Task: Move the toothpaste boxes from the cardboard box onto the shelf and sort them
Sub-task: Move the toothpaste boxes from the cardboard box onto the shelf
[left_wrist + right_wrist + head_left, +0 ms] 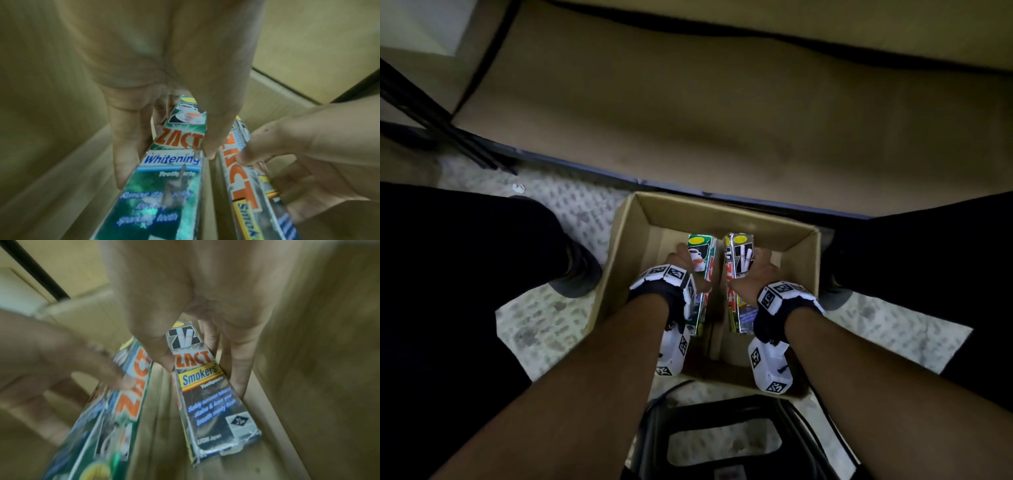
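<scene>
A: What is in the cardboard box (619, 260)?

B: It stands open on the patterned floor (571, 205), between the person's legs and against the front edge of the shelf (722, 113). Inside it are 2 toothpaste boxes, side by side and a little apart, each held in 1 hand.

A: Which hand has which?

B: The left hand (681, 262) grips the green toothpaste box (703, 260), thumb on the inner side and fingers (127, 146) along the outer side. The right hand (756, 270) grips the grey toothpaste box (739, 257) the same way, thumb on 1 side and fingers (236, 369) down the other.

A: Are the boxes resting on the bottom of the carton?

B: I cannot tell; the hands and boxes cover that part.

A: Any writing you can read?

B: Both carry "ZACT" in orange. From the left wrist, the green one (174, 162) reads "Whitening" in blue on white, with a picture of 2 cups above the brand name and blurred lines below ending in "teeth". From the right wrist, the grey one (205, 394) reads "Smokers" in blue on a yellow band, has a picture of cigarettes at its top, and "LION Japan" near its lower end.

A: Anything else around?

B: A dark stool (722, 428) sits just beneath the person.
</scene>
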Tool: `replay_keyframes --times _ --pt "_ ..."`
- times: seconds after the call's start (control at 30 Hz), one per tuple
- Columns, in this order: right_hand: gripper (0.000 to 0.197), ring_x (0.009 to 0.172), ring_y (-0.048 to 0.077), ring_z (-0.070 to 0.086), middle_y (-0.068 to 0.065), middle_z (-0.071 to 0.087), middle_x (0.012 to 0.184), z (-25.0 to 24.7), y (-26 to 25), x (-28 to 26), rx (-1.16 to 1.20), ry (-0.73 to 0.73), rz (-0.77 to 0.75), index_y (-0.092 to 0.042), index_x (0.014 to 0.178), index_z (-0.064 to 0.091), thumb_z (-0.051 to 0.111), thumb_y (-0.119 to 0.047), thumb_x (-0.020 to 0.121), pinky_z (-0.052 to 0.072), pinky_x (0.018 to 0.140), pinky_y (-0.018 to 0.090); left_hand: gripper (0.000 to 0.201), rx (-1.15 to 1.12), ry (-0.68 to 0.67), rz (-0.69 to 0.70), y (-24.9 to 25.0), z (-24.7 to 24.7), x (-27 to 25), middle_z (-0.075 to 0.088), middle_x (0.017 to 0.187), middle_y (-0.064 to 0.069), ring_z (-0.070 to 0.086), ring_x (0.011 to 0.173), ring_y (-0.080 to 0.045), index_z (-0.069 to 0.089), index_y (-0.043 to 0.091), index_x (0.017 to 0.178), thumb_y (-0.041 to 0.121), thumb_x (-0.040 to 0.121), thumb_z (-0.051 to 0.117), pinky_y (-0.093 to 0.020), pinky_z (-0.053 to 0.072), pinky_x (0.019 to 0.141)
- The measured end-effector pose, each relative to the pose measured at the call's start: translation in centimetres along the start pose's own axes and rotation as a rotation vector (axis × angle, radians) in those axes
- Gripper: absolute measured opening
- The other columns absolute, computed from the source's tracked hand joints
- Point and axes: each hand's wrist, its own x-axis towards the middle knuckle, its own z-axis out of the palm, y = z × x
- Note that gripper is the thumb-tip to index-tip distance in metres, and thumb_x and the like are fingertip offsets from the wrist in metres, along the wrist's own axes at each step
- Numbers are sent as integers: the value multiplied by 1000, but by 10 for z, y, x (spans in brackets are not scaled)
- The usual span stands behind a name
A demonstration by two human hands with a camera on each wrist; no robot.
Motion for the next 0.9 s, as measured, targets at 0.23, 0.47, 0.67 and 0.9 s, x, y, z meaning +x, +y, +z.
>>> replay_keyframes --times 0.23,0.47,0.67,0.9 --pt "58 77 18 66 2 69 99 -26 -16 -30 11 36 19 -17 114 55 70 -36 62 54 58 27 84 70 94 28 17 -29 -46 52 135 -3 56 118 -25 30 11 142 35 77 77 -29 47 89" --pt "51 70 16 69 -3 73 78 -54 -36 -72 -2 64 -124 -16 87 70 69 -42 43 54 61 24 80 106 186 49 46 -61 -97 57 129 -9 59 111 -30 35 9 138 33 75 79 -31 50 85" --pt "30 62 11 62 -4 68 71 -99 -56 -133 -52 171 -250 -13 86 72 75 -35 65 46 52 18 67 157 277 181 68 -89 -146 68 105 -1 61 81 -19 57 17 118 46 62 79 -26 53 69" --pt "42 70 13 68 -4 72 80 -154 -79 -206 -88 316 -402 -15 89 74 74 -43 57 51 59 23 73 80 524 291 103 -132 -235 62 113 -8 63 97 -26 45 12 125 43 68 79 -31 53 78"
